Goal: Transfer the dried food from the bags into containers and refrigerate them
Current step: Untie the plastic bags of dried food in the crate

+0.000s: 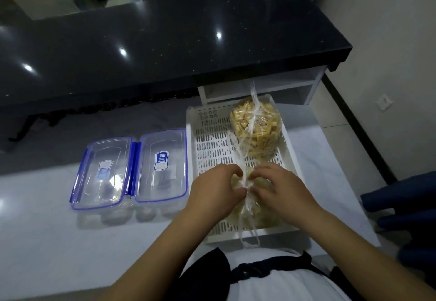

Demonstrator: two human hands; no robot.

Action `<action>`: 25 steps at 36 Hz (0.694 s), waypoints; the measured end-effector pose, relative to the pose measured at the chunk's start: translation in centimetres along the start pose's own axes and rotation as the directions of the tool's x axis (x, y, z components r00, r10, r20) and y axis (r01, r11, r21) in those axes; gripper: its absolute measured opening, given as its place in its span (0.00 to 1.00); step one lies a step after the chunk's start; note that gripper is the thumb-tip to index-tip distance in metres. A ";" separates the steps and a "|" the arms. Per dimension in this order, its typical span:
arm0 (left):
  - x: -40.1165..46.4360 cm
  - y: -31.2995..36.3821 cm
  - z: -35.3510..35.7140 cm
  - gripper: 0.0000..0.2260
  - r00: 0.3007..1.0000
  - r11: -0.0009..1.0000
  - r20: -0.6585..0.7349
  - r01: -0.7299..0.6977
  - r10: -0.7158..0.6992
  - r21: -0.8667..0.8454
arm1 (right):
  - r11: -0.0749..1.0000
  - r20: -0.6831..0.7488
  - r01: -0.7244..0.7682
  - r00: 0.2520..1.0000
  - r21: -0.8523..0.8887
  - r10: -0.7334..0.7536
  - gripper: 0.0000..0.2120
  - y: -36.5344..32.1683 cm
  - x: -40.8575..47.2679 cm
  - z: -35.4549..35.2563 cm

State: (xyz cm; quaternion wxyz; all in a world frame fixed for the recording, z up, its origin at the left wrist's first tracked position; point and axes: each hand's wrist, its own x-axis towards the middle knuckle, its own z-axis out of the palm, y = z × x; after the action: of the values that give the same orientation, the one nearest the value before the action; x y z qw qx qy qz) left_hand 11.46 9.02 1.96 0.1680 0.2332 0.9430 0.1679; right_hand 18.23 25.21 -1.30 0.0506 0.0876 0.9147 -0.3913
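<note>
both grips are grasping the knot of the near bag [256, 197]: the left hand [215, 190] and right hand [280, 188] pinch its tied top. that bag lies in the white tray [210, 140] on the pale surface [47, 206], with a second bag [256, 131] behind and two lidded containers [132, 168] left of the tray.

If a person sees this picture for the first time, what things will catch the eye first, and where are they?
First, the left hand and right hand pinching the knot of a clear bag at the near end of the white slotted tray. Behind it, at the tray's far end, sits a tied bag of yellow sticks. Left of the tray stand two clear containers with blue clips, lids on.
</note>
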 end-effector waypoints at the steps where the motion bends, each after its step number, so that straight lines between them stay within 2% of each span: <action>1: -0.2 0.0 0.2 0.16 1.000 1.000 -0.017 0.006 -0.006 -0.011 | 1.000 -0.015 -0.001 1.000 0.008 0.001 0.09 0.1 -0.2 0.2; 7: -1.0 0.0 0.7 0.08 0.997 0.997 -0.067 0.040 -0.044 -0.063 | 0.999 -0.045 0.008 0.999 0.041 -0.006 0.07 0.4 -0.8 0.7; 11: -0.9 0.0 0.8 0.04 0.996 0.999 -0.086 0.008 -0.012 -0.042 | 0.997 -0.037 0.046 0.998 0.056 -0.044 0.07 0.1 -0.8 0.8; 20: -1.0 -0.3 0.7 0.07 0.993 0.998 -0.122 -0.010 0.002 -0.063 | 0.993 -0.069 0.106 0.992 0.042 -0.103 0.05 -0.6 -0.6 1.0; 25: -1.1 -0.8 -0.7 0.04 0.989 0.969 -0.145 -0.025 -0.012 -0.247 | 0.988 -0.139 0.134 0.983 0.082 -0.121 0.03 -1.4 -0.1 -0.5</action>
State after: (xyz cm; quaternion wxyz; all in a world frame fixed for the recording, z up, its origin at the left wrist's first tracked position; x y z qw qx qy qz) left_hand 11.78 7.70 2.55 0.1260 0.2005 0.9236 0.3015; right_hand 18.00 24.62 0.10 -0.0400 0.0570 0.9010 -0.4282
